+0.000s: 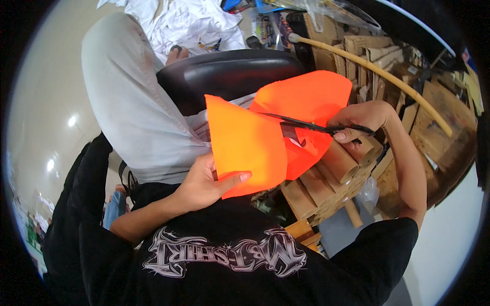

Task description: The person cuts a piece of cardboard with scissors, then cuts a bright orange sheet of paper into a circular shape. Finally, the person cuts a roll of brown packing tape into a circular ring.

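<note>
A bright orange sheet [250, 148], stiff like felt or thick fabric, lies over my lap in front of my chest. My left hand [201, 183] grips its near left corner, the thumb on top and the fingers mostly hidden beneath. On the right, my right hand [365, 120] is closed round the black handles of a pair of scissors [298, 123]. Their dark blades point left across the sheet, where its left and right parts meet. A dark gap shows in the orange just below the blades. Whether the blade tips are closed on the material is hard to tell.
A black padded seat [229, 74] stands just beyond the sheet. Brown cardboard tubes [309, 196] are stacked at the right, with cardboard pieces [377, 48] behind. A bamboo-like stick [380, 72] crosses above them. White cloth [196, 25] lies heaped on the far floor.
</note>
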